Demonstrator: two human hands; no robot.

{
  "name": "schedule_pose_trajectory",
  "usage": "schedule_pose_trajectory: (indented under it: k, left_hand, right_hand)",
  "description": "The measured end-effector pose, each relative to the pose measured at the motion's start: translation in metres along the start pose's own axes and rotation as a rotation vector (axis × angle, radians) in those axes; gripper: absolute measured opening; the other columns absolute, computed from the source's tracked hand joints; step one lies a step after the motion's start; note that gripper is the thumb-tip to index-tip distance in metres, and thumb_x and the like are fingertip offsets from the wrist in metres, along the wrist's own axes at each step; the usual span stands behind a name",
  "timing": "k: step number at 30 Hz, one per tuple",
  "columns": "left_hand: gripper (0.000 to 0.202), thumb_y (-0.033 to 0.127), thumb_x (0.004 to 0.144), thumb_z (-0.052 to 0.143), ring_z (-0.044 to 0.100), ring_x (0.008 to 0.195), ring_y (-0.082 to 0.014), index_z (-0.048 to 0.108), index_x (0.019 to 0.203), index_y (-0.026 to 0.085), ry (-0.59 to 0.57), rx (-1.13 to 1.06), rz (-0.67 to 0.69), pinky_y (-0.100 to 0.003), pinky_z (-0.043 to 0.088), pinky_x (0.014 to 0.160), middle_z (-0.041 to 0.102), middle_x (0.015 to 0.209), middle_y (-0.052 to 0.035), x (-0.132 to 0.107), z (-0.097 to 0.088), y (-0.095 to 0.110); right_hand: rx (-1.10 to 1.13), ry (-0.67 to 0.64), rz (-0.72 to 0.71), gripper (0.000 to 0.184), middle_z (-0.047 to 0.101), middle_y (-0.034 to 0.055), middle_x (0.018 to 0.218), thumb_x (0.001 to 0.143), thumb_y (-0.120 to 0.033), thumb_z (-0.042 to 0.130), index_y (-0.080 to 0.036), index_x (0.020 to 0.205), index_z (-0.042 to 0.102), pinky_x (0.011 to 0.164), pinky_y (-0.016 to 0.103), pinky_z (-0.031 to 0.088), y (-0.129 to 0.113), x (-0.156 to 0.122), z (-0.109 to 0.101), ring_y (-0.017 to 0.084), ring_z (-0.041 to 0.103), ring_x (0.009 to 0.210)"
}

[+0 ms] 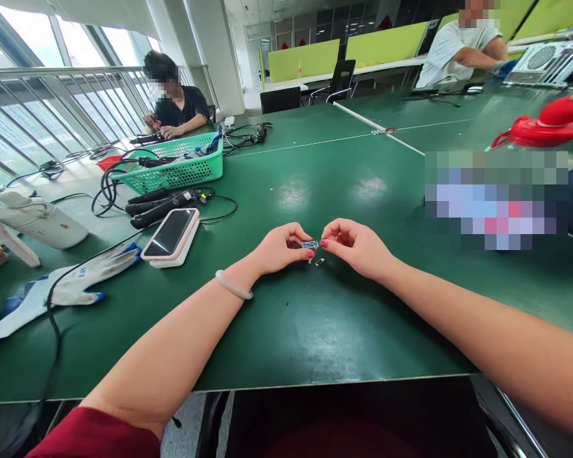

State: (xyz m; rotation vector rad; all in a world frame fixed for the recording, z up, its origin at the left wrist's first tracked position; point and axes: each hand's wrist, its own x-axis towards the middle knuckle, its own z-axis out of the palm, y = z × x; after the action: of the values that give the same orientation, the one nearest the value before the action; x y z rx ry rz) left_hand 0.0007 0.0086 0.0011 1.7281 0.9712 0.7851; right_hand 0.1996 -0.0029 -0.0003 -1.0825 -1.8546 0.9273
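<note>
A: What are you working on, and where is it?
B: You seem to be at close handling of a small circuit board [309, 245], just right of the frame's middle, above the bench [315, 343].

A: How do your hands stand?
B: Your left hand [284, 247] pinches it between thumb and fingers. Your right hand [360, 247] is curled, thumb and forefinger close together at its right end (whether they grip it, I can't tell).

A: What does your next move call for?
B: Light, steady fingertips, I'd judge, and care for the small loose piece [319, 262] just below the board.

A: Any writing you can read?
B: None. The glove [79, 283] at lower left bears blue lettering, too small to make out.
</note>
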Motion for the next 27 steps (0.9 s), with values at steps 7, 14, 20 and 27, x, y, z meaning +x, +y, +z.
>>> schedule_pose_trajectory:
  k: [7,14,20,27]
  left_hand:
    - [0.029,0.028,0.063,0.076,0.063,0.072,-0.0140,0.057,0.081,0.016,0.141,0.150,-0.019,-0.029,0.047,0.068,0.068,0.080,-0.0033,0.001,-0.002,-0.003]
    - [0.031,0.025,0.061,0.078,0.065,0.080,-0.0168,0.058,0.084,0.016,0.253,0.057,-0.086,-0.035,0.048,0.081,0.069,0.081,-0.0037,0.004,-0.005,-0.007]
    - [0.035,0.027,0.061,0.078,0.067,0.086,-0.0161,0.054,0.083,0.016,0.184,-0.283,-0.062,-0.034,0.048,0.085,0.070,0.085,-0.0041,0.007,-0.004,-0.005]
    - [0.028,0.030,0.063,0.076,0.064,0.080,-0.0172,0.060,0.083,0.018,0.248,0.314,-0.079,-0.034,0.049,0.078,0.069,0.082,-0.0033,0.001,-0.002,-0.004]
  right_hand:
    - [-0.435,-0.086,-0.205,0.011,0.060,0.0012,0.077,0.081,-0.027,0.060,-0.021,0.084,0.069,0.064,0.027,0.042,-0.002,-0.006,0.006,0.013,0.053,0.065]
    - [-0.675,-0.122,-0.173,0.025,0.064,0.0035,0.095,0.090,-0.033,0.051,-0.024,0.103,0.071,0.072,0.030,0.046,0.004,-0.002,0.013,0.017,0.061,0.081]
    - [-0.686,-0.095,-0.153,0.016,0.064,0.0036,0.091,0.086,-0.031,0.059,-0.022,0.084,0.071,0.070,0.030,0.045,0.006,0.006,0.018,0.016,0.060,0.077]
    - [-0.542,0.002,-0.145,0.015,0.062,0.0036,0.082,0.085,-0.019,0.056,-0.019,0.075,0.068,0.067,0.029,0.043,0.006,0.008,0.011,0.015,0.057,0.074]
